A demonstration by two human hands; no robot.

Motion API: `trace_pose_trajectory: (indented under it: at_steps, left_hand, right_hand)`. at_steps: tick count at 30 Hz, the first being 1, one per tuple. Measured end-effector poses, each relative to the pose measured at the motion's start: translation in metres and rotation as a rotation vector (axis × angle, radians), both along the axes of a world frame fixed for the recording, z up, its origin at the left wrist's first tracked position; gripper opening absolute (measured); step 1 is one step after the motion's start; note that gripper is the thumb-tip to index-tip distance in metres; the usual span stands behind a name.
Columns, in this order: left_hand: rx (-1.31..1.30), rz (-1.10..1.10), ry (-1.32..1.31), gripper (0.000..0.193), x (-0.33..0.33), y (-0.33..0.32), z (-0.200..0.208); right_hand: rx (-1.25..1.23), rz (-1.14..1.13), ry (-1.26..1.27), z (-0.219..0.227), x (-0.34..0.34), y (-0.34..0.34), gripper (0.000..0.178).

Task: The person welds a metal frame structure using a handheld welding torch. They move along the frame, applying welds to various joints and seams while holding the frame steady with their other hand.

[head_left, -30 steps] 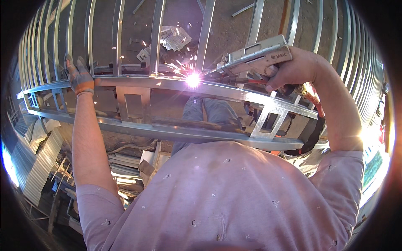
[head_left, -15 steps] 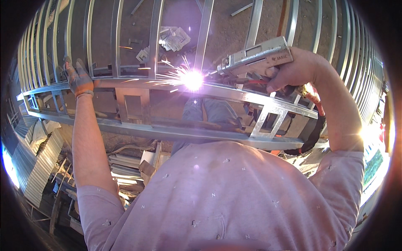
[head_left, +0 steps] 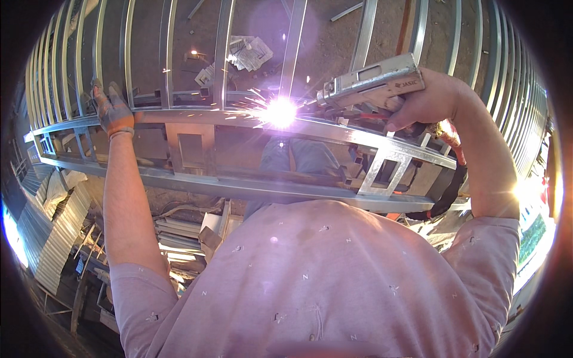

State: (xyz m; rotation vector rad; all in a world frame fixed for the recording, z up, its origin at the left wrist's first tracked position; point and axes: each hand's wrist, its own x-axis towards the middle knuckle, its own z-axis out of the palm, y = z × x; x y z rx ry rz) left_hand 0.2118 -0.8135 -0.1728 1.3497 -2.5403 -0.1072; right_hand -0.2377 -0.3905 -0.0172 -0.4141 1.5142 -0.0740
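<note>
My right hand (head_left: 427,98), bare, is closed around a boxy grey welding gun (head_left: 373,83) whose nose points left. A dazzling arc (head_left: 280,113) burns just off its tip, on the long top rail (head_left: 233,119) of a metal frame, near the foot of an upright bar (head_left: 293,45). Glare hides the joint itself, and sparks spray mostly leftward. Farther left, my left hand (head_left: 114,113) wears a grey and orange glove. It lies against the same rail beside another upright bar (head_left: 99,48), fingers stretched out and slightly spread.
Parallel metal bars (head_left: 170,42) run away from me beyond the rail. A lower rail (head_left: 239,190) crosses close to my body, joined by rectangular brackets (head_left: 385,170). Crumpled paper (head_left: 248,53) lies on the ground. A dark cable (head_left: 450,194) hangs at right; corrugated sheet (head_left: 57,244) stands lower left.
The welding gun and its arc have shifted slightly to the right along the rail. The spark pattern differs, with fewer long streaks. My left hand stays in place.
</note>
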Motion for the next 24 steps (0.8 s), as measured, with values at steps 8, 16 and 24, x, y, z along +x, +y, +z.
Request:
trace_pose_trajectory:
  at_steps: [8,16,24]
  left_hand:
    - [0.069,0.122,-0.004,0.057,-0.005,0.008,0.004]
    - [0.066,0.073,0.056,0.057,-0.002,0.005,0.001]
    - [0.059,0.146,0.01,0.059,-0.003,0.006,0.0]
  right_hand:
    - [-0.013,-0.022,0.009,0.001,-0.001,0.005,0.048]
    - [-0.019,-0.03,0.005,0.002,-0.003,0.008,0.048]
    - [-0.026,0.006,0.03,0.007,-0.011,0.013,0.053]
